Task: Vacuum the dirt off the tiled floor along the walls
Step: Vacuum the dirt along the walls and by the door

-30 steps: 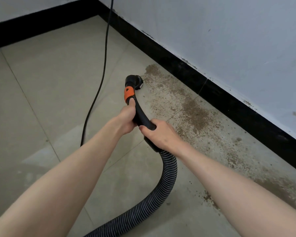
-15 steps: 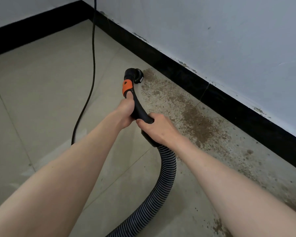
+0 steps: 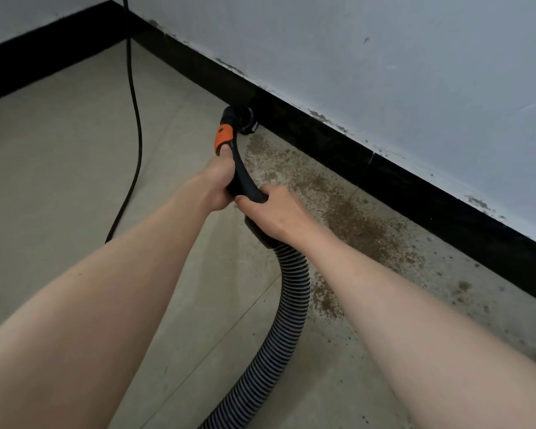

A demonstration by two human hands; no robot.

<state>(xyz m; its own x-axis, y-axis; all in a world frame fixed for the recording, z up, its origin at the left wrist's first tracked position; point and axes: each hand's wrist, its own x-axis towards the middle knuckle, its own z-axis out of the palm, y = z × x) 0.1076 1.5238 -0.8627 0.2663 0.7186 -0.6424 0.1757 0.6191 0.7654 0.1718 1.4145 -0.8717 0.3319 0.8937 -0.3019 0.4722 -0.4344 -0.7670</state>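
Observation:
A black vacuum handle (image 3: 242,178) with an orange band (image 3: 224,138) ends in a round nozzle (image 3: 240,119) that sits on the floor right at the black baseboard (image 3: 338,147). My left hand (image 3: 218,184) grips the handle just below the orange band. My right hand (image 3: 276,213) grips it lower, where the ribbed grey hose (image 3: 283,320) begins. Brown dirt (image 3: 350,218) is spread over the beige tiles (image 3: 59,168) along the baseboard, from just behind the nozzle toward the lower right.
A black power cord (image 3: 136,125) runs down from the room corner and across the tiles left of my arms. The light grey wall (image 3: 384,57) rises above the baseboard. A second baseboard (image 3: 44,54) crosses the top left.
The nozzle has moved forward and to the right, from the near edge of the dirt patch up against the baseboard. Both hands keep the same grip on the handle.

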